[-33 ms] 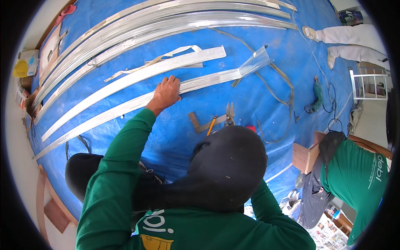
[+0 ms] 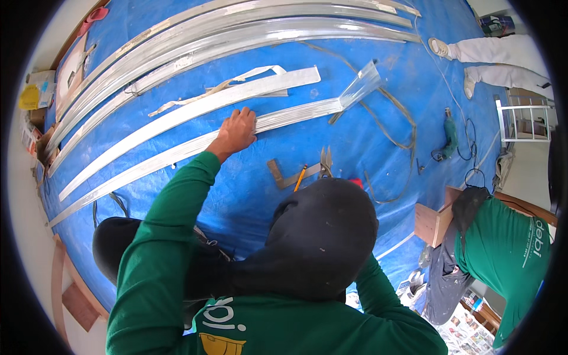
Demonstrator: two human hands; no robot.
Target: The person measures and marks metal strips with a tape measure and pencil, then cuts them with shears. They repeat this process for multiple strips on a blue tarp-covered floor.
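My left hand [image 2: 237, 131] grips a long, narrow metal channel [image 2: 305, 113] lying on the blue sheet, with the fingers over its far edge and the thumb on the near side. Beyond the hand, the channel's right end [image 2: 360, 87] is bent up at an angle. A wider white metal strip [image 2: 260, 84] lies just past it. Nearer to me are an L-shaped square [image 2: 278, 174], a yellow pencil [image 2: 300, 177] and metal snips [image 2: 326, 163], partly covered by the black-hooded head. My right sleeve [image 2: 378, 290] shows low on the right, but its hand is hidden.
Several long metal profiles [image 2: 236, 38] lie across the far side. A green power tool [image 2: 451, 139] with a cord rests on the right, near a person's white trouser legs [image 2: 503, 62]. Another person in green [image 2: 503, 248] is beside a wooden box [image 2: 430, 223]. A loose strap [image 2: 405, 121] curls over the sheet.
Almost nothing differs. The channel's bent end and the hooded head have shifted very slightly to the left; my left hand keeps its place on the channel.
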